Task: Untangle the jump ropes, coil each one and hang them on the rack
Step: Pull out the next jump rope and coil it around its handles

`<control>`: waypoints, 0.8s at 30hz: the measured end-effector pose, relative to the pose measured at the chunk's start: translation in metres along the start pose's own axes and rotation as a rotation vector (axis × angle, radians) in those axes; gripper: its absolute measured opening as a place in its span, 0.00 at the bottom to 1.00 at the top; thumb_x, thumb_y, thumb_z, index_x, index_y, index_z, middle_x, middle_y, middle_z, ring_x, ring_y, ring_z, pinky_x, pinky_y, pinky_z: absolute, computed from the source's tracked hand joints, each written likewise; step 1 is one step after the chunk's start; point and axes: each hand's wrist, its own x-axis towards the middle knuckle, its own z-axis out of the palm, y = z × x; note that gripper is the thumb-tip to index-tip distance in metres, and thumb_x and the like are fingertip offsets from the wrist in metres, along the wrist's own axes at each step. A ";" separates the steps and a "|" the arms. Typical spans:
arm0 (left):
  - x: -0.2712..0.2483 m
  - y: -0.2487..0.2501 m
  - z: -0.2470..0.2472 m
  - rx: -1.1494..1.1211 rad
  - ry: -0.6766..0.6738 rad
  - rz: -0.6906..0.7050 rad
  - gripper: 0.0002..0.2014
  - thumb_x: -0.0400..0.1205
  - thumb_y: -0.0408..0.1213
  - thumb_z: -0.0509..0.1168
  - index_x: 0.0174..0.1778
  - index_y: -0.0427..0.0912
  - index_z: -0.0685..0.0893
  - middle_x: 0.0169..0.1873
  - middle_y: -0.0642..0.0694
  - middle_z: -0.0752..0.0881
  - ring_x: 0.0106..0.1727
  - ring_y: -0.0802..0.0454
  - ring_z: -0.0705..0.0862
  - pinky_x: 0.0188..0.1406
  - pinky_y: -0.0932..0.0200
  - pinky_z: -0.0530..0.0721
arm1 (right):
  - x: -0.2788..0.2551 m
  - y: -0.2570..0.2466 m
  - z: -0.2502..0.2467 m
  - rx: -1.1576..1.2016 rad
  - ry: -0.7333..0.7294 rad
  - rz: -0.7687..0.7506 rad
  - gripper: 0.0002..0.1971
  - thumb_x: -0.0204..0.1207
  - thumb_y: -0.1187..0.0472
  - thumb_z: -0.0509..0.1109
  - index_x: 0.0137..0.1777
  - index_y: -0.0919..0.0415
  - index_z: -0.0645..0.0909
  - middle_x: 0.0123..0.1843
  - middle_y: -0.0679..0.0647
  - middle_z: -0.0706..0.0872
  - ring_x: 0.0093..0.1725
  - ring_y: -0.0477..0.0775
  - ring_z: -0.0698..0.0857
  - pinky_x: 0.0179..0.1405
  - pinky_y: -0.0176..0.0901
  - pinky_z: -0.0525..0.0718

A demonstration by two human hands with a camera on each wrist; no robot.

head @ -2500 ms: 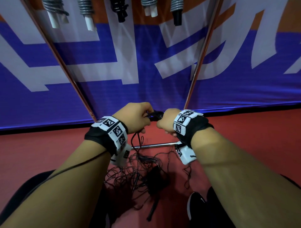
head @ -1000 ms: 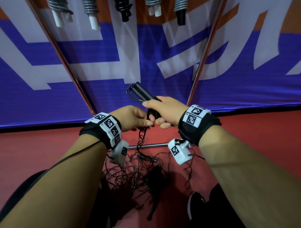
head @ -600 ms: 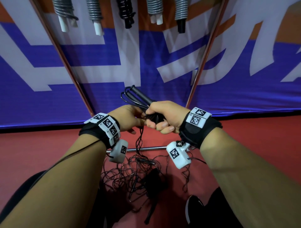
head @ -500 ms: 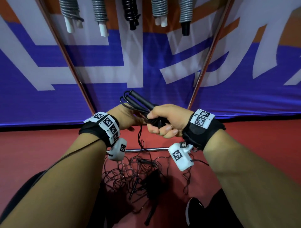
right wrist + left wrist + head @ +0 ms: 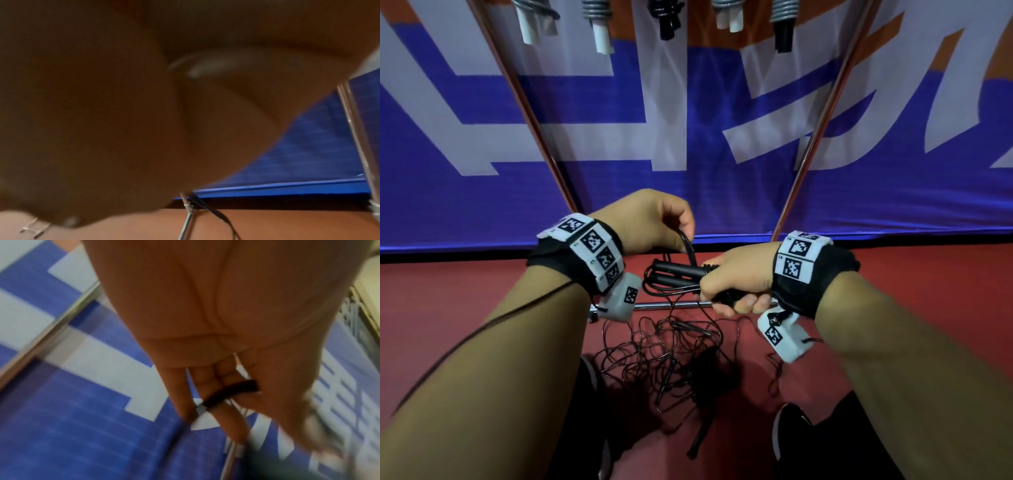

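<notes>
Red floor (image 5: 465,308), blue-and-white banner (image 5: 688,154) behind; five coiled ropes (image 5: 666,17) hang above. Right hand (image 5: 736,277) grips two black jump-rope handles (image 5: 674,272); left hand (image 5: 650,222) pinches the thin black cord (image 5: 688,246). One tangled black rope pile (image 5: 671,353) lies below.

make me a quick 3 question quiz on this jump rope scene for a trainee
1. True or false: the right hand grips the black handles.
2. What does the left hand pinch? A) a white handle B) the cord C) the rack bar
3. Fill in: the tangle lies on the red ____.

Key: 1 true; 2 B; 3 floor
</notes>
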 end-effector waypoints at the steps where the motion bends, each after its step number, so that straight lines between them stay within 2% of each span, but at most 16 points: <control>1: 0.000 0.004 0.003 0.031 0.014 0.005 0.10 0.76 0.26 0.79 0.41 0.48 0.91 0.36 0.54 0.92 0.36 0.62 0.87 0.42 0.68 0.84 | 0.003 0.000 -0.001 -0.023 0.039 0.017 0.06 0.81 0.61 0.68 0.53 0.61 0.75 0.36 0.63 0.82 0.21 0.51 0.65 0.18 0.33 0.60; 3: 0.003 0.006 0.007 0.062 0.038 0.011 0.10 0.75 0.29 0.80 0.40 0.51 0.91 0.36 0.55 0.92 0.37 0.62 0.89 0.42 0.67 0.85 | 0.003 0.000 -0.001 -0.089 0.125 0.051 0.08 0.83 0.59 0.67 0.46 0.63 0.76 0.26 0.57 0.81 0.17 0.50 0.66 0.17 0.31 0.62; 5: 0.006 0.008 0.011 0.102 0.066 0.012 0.11 0.75 0.30 0.80 0.39 0.52 0.91 0.36 0.57 0.92 0.38 0.62 0.90 0.41 0.66 0.86 | 0.007 0.002 -0.005 -0.129 0.220 0.064 0.11 0.84 0.57 0.67 0.43 0.63 0.77 0.22 0.54 0.80 0.14 0.49 0.67 0.17 0.31 0.65; 9: 0.011 0.012 0.019 0.136 0.088 -0.019 0.09 0.76 0.34 0.81 0.42 0.54 0.91 0.38 0.61 0.92 0.39 0.65 0.89 0.44 0.63 0.88 | 0.023 0.008 -0.015 -0.204 0.523 0.012 0.12 0.79 0.51 0.70 0.51 0.60 0.83 0.33 0.56 0.91 0.17 0.54 0.78 0.19 0.35 0.77; 11: 0.013 0.014 0.021 0.111 0.080 -0.038 0.09 0.77 0.36 0.80 0.47 0.56 0.92 0.41 0.61 0.92 0.42 0.67 0.89 0.48 0.67 0.87 | 0.030 0.011 -0.020 -0.198 0.655 -0.001 0.14 0.78 0.48 0.70 0.53 0.59 0.85 0.35 0.56 0.94 0.21 0.57 0.83 0.21 0.40 0.81; 13: 0.015 0.015 0.024 0.052 0.064 -0.064 0.11 0.78 0.35 0.79 0.53 0.55 0.92 0.43 0.56 0.92 0.39 0.66 0.89 0.44 0.68 0.87 | 0.033 0.014 -0.025 -0.177 0.777 -0.031 0.13 0.77 0.46 0.71 0.52 0.56 0.85 0.39 0.57 0.94 0.29 0.61 0.89 0.29 0.48 0.88; 14: 0.017 0.015 0.027 0.026 0.056 -0.088 0.12 0.79 0.34 0.79 0.54 0.52 0.90 0.41 0.52 0.93 0.36 0.62 0.90 0.41 0.64 0.88 | 0.035 0.015 -0.027 -0.150 0.821 -0.053 0.12 0.76 0.46 0.72 0.51 0.54 0.85 0.41 0.57 0.93 0.33 0.63 0.90 0.34 0.52 0.90; 15: 0.018 0.015 0.030 0.006 0.044 -0.128 0.11 0.80 0.34 0.78 0.55 0.49 0.87 0.39 0.48 0.93 0.35 0.56 0.92 0.40 0.59 0.91 | 0.036 0.016 -0.027 -0.114 0.852 -0.076 0.11 0.76 0.47 0.73 0.50 0.53 0.84 0.42 0.58 0.93 0.34 0.63 0.89 0.35 0.53 0.89; 18: 0.019 0.013 0.042 -0.063 -0.006 -0.291 0.05 0.85 0.33 0.69 0.54 0.38 0.83 0.34 0.38 0.93 0.36 0.43 0.95 0.44 0.43 0.96 | 0.036 0.013 -0.026 -0.055 0.881 -0.125 0.09 0.77 0.48 0.71 0.49 0.51 0.83 0.42 0.59 0.93 0.28 0.61 0.85 0.27 0.45 0.82; 21: 0.021 0.013 0.052 -0.030 -0.049 -0.367 0.09 0.88 0.36 0.60 0.53 0.35 0.83 0.35 0.39 0.94 0.35 0.40 0.95 0.46 0.38 0.95 | 0.037 0.009 -0.023 0.065 0.877 -0.151 0.10 0.75 0.49 0.69 0.50 0.52 0.84 0.42 0.60 0.93 0.26 0.62 0.86 0.24 0.44 0.84; 24: 0.027 0.008 0.053 -0.224 -0.031 -0.382 0.12 0.92 0.38 0.57 0.57 0.35 0.83 0.40 0.40 0.95 0.41 0.38 0.95 0.49 0.41 0.93 | 0.038 0.006 -0.024 0.170 0.876 -0.181 0.12 0.74 0.50 0.68 0.52 0.54 0.84 0.39 0.61 0.94 0.25 0.62 0.86 0.28 0.49 0.87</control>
